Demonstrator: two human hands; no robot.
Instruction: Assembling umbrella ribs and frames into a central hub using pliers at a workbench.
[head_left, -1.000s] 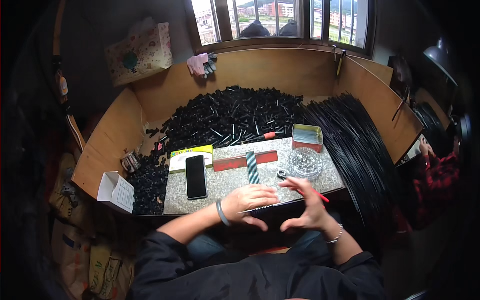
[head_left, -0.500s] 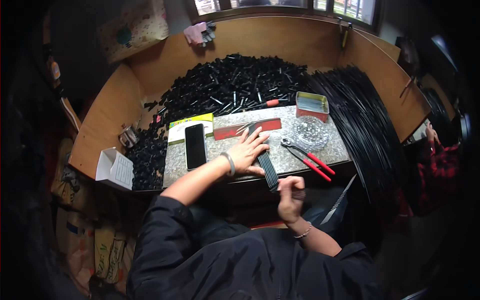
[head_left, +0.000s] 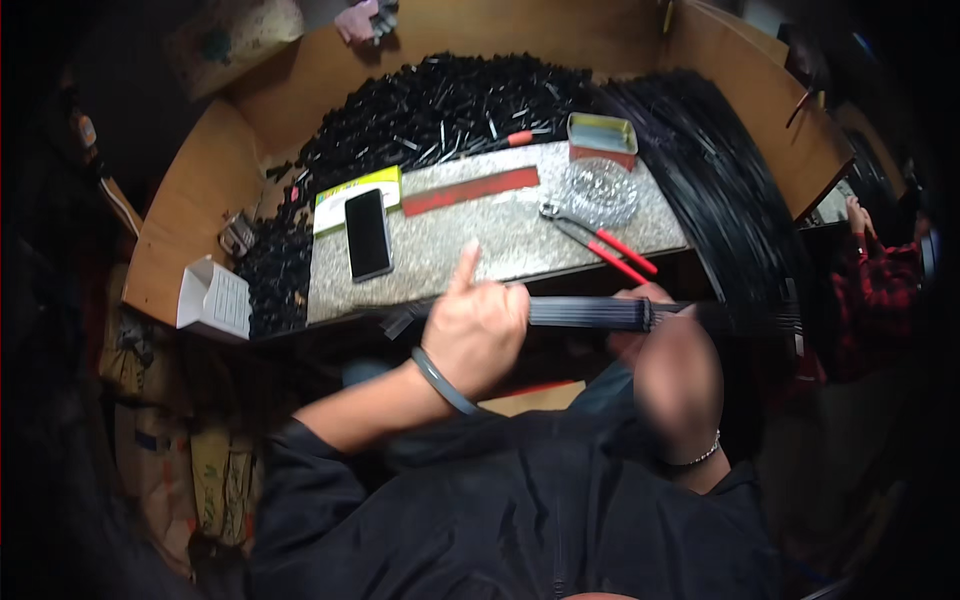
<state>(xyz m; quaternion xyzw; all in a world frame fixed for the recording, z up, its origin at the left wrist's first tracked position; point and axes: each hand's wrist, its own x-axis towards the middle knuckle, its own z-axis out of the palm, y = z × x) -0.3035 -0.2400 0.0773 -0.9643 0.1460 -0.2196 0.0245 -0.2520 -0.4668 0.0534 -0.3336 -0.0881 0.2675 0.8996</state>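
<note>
A flat row of thin black strips lies level across both hands, just in front of the table's near edge. My left hand has its fingers curled round the left part of it, while the index finger points out over the stone slab. Short dark ends of the strips show past that hand. My right hand, smeared by motion, closes on the strips farther right, and their dark ends stick out beyond it. Red-handled pliers lie on the slab behind the right hand.
On the stone slab lie a phone, a red bar, a clear glass dish and a tin. Black pieces heap behind; long black strips lie right. A white box stands left. Another person's hand shows far right.
The strips have come off the slab and turned level in front of it. My left hand has lifted from the slab to grip them; my right hand has moved right. The view has tilted down.
</note>
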